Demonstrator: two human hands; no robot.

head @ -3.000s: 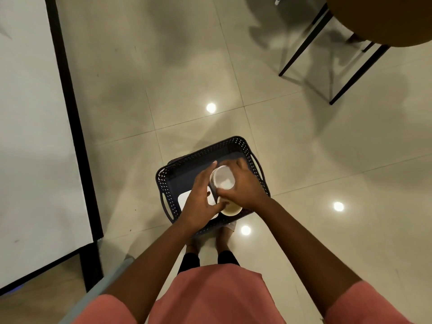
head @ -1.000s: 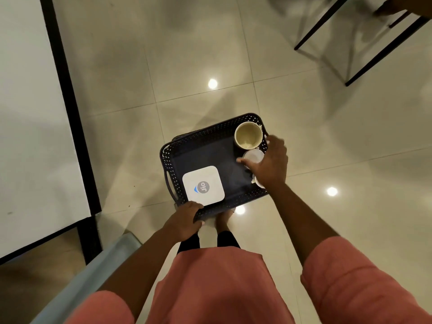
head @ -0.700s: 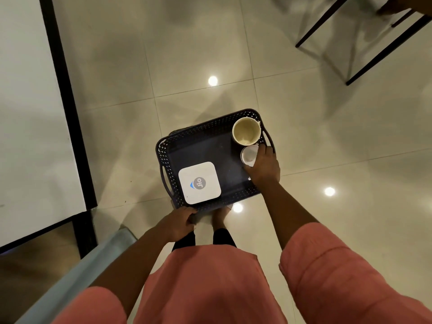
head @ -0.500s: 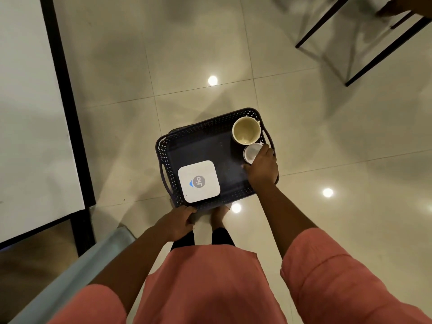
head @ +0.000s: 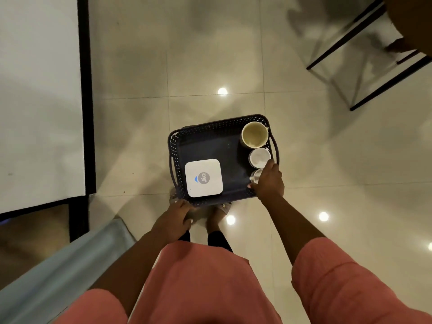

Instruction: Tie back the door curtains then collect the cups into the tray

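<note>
White Jio box (head: 203,178); black-legged chair (head: 364,54); glossy tiled floor (head: 210,54).

left hand (head: 174,220) grips the tray (head: 210,127); right hand (head: 268,183) holds a small cup (head: 256,176) inside it.

Dark perforated tray (head: 211,127), cream cup (head: 254,136), white box (head: 203,177)

Perforated plastic tray (head: 217,126); glossy tiled floor (head: 198,54)
</note>
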